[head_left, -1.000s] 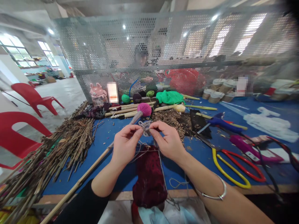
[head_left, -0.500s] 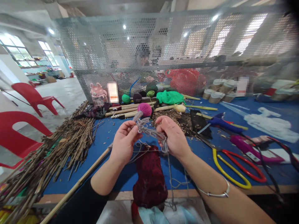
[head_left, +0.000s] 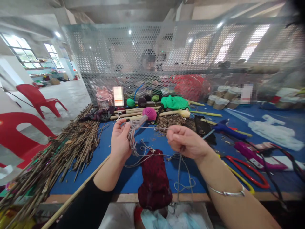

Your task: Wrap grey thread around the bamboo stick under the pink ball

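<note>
My left hand (head_left: pixel 121 138) is closed on a tangled bunch of grey yarn (head_left: pixel 133 137), thumb pressed against the fingers. Just beyond it is a magenta yarn ball (head_left: pixel 149 113) with grey yarn wound at its neck. A long bamboo stick (head_left: pixel 81 188) runs from the lower left up behind that hand; whether it joins the ball is hidden. My right hand (head_left: pixel 184 141) is a fist on a strand of the same yarn, stretched straight between both hands. Loose loops hang below it. Between my forearms lies a dark red patterned cloth piece (head_left: pixel 155 178).
Dry twigs (head_left: pixel 71 149) are heaped at left. Long-handled scissors with red and yellow handles (head_left: pixel 249 171), a blue glue gun (head_left: pixel 230 129) and a purple tool (head_left: pixel 258 157) lie right. Behind are a green cloth (head_left: pixel 174 102), yarn balls and a perforated metal screen (head_left: pixel 107 54), with a person beyond.
My right hand has moved right and away from my left, drawing one yarn strand straight. The yarn bunch now hangs from my left hand alone. The view has shifted slightly.
</note>
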